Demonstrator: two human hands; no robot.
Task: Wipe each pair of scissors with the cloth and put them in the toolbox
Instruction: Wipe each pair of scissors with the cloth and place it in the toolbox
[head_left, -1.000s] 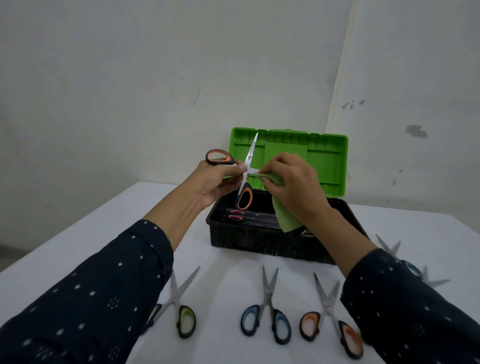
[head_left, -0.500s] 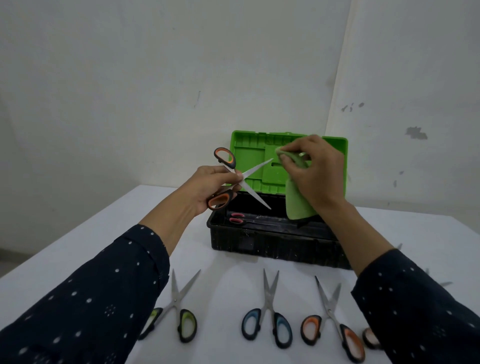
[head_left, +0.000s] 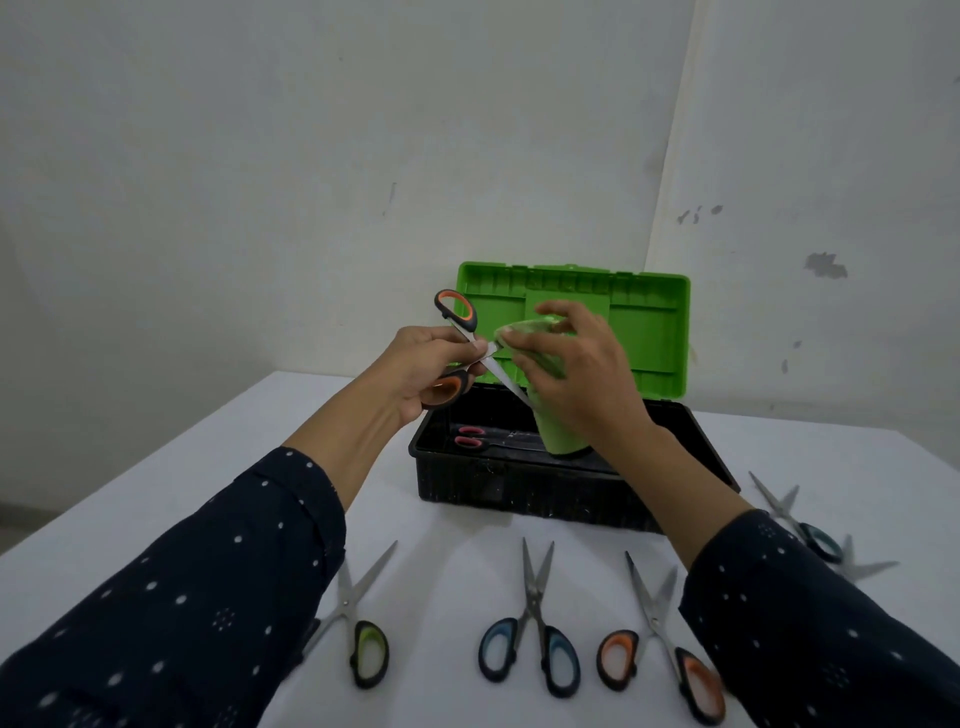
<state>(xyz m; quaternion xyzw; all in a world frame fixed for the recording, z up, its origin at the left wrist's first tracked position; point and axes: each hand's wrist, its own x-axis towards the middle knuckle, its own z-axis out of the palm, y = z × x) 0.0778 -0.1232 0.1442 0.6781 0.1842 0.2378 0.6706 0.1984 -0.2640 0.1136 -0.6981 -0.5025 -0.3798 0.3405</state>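
My left hand grips orange-handled scissors near their pivot, blades spread, above the open toolbox. My right hand holds a green cloth against the upper blade close to the pivot; the cloth hangs down into the box. Red-handled scissors lie inside the box. On the white table in front lie green-handled scissors, blue-handled scissors and orange-handled scissors, all with blades spread.
The toolbox's green lid stands upright behind my hands. More scissors lie at the right, partly hidden by my right sleeve. The table sits in a corner of grey walls, its left edge running diagonally.
My right hand with the cloth has slid back down along the blade from its tip to near the pivot. The scissors in my left hand have barely shifted.
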